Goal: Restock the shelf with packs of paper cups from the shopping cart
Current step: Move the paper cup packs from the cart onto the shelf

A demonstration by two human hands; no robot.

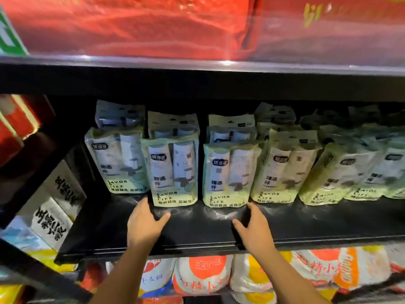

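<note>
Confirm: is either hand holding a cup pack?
No: the left hand and right hand are open over the shelf board before the cup packs, gripping none.

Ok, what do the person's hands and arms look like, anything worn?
Both the left hand and right hand are bare: no gloves, rings or watch visible. The left forearm and right forearm are bare too, no sleeves in frame.

Dim shelf [306, 224] interior, glare above (on red plastic), soft blur, bowed wide-angle edges
</note>
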